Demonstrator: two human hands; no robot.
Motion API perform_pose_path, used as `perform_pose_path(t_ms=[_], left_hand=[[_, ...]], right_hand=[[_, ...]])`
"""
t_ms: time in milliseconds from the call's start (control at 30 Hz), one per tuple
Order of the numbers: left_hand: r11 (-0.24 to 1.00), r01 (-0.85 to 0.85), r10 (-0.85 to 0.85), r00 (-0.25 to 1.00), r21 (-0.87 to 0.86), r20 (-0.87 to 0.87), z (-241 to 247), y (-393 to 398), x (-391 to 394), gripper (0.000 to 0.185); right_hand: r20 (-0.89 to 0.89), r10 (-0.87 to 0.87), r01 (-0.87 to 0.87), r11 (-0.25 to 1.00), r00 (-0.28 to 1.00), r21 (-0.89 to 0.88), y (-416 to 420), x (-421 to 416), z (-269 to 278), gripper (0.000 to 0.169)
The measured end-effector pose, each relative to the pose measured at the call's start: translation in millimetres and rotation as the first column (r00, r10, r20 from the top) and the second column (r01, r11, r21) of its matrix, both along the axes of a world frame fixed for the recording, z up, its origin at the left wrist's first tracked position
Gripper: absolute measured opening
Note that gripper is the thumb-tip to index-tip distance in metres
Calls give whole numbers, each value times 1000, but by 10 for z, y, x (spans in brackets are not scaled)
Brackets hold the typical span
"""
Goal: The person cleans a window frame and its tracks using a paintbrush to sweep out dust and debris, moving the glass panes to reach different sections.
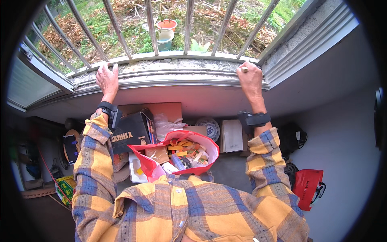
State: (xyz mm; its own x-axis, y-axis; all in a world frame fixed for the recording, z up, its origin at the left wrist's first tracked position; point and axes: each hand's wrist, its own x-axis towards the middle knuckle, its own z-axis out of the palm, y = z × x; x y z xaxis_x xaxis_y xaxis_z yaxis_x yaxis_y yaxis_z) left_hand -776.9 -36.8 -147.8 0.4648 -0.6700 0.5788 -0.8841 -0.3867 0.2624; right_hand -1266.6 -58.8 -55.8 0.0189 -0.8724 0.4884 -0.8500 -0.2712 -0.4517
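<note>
My left hand (108, 77) rests on the window sill (169, 65) near its left end, thumb apart from the fingers and nothing visible in its grasp. Close to the right end, my right hand (251, 79) is closed in a fist around a small rod-like thing (244, 69). Only its yellowish end shows; the fist hides the rest. Between the hands runs a metal sliding-window track (178, 79). Behind it, the sill's rough surface is pale and crumbly, with dirt along it. Metal window bars (188, 27) rise from the sill's outer edge.
Below the sill, a red bag (213, 151) holds coloured strips and small boxes. A black box (128, 134) with writing, a blue-and-white dish (211, 129) and papers (232, 135) stand behind it. A sliding pane (33, 81) is at left. Flowerpots (165, 37) stand outside.
</note>
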Motion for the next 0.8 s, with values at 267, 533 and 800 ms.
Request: perform_pose_path(t_ms=[267,533,800], left_hand=[[980,18,-16,1000,-197,8,-85,80,-99,36],[967,69,-74,997,-246,-8,-40,59,-191,25],[981,48,-48,999,-186,7,-26,96,-153,27]], right_hand=[[462,42,-114,985,886,129,-140,443,534,13],[-338,-36,60,996,941,61,-191,679,92,19],[438,90,-172,973,895,153,-329,977,628,12]])
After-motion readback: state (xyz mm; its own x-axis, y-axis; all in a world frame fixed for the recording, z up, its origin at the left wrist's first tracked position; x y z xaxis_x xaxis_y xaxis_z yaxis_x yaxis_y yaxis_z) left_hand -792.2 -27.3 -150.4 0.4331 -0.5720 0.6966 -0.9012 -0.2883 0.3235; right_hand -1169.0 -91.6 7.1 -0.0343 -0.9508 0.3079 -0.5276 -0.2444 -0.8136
